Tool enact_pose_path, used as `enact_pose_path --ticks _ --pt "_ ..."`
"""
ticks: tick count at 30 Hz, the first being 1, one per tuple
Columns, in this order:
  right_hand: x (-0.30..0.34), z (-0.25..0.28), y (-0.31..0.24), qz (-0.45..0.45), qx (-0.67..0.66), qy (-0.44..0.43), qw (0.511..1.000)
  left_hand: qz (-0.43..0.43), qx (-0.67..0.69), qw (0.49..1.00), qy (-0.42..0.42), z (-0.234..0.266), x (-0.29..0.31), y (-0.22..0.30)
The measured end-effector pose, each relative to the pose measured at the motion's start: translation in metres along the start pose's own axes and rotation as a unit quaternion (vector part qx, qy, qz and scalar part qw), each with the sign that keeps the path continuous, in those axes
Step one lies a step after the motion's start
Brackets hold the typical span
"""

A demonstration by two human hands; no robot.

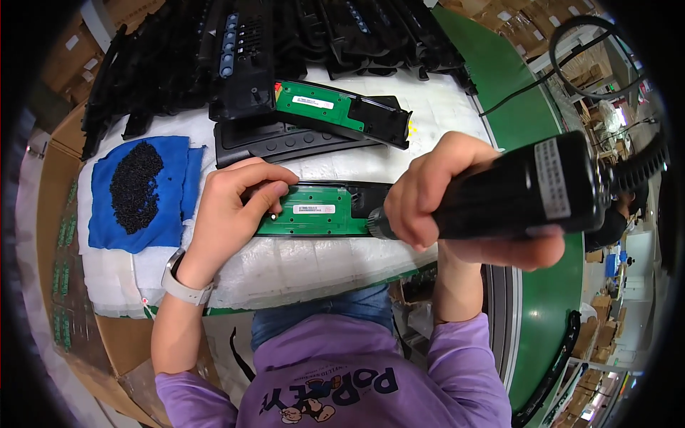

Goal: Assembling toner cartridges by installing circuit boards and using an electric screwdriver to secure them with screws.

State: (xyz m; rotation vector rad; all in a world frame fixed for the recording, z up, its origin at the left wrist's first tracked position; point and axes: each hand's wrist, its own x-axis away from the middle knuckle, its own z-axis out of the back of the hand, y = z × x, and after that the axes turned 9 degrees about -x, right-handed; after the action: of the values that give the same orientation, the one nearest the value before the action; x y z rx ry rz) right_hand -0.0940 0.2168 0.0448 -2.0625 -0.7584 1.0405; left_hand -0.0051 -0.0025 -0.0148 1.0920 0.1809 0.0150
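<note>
My right hand [421,192] is wrapped round a thick black electric screwdriver [506,189], lying tilted with its ribbed nose [379,224] at the right end of a green circuit board [321,221]. The board sits in a long black plastic housing [367,196] in front of me. At the board's left end rests my left hand [232,203], fingers curled and thumb near the forefinger. Something small and shiny shows below those fingertips; I cannot tell what it is. The screwdriver's bit is hidden.
On a blue cloth [100,207] at the left lies a heap of small black screws [135,187]. Behind the board are another housing with a green board [335,114] and a black buttoned panel [285,143]. Black plastic parts [164,71] pile up at the back. A green surface [549,307] runs along the right.
</note>
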Motion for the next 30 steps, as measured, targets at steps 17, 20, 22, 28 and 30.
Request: enact_pose_path --ticks 17,20,22,28,30 --pt "0.012 -0.001 -0.041 0.035 0.063 -0.038 0.997 -0.033 -0.039 0.989 0.140 0.035 0.017 0.012" --pt "0.035 0.014 -0.061 -0.051 0.198 0.122 0.971 0.007 -0.232 0.935 0.267 0.078 0.032 0.000" --pt "0.040 0.029 -0.066 -0.127 0.419 0.233 0.869 0.019 -0.360 0.882 0.303 0.109 0.045 -0.026" --pt "0.054 0.096 -0.033 -0.213 0.768 0.296 0.527 0.019 -0.510 0.809 0.292 0.124 0.057 -0.038" --pt "0.056 0.107 -0.029 -0.213 0.802 0.299 0.471 -0.048 -0.503 0.814 0.285 0.111 0.048 -0.031"
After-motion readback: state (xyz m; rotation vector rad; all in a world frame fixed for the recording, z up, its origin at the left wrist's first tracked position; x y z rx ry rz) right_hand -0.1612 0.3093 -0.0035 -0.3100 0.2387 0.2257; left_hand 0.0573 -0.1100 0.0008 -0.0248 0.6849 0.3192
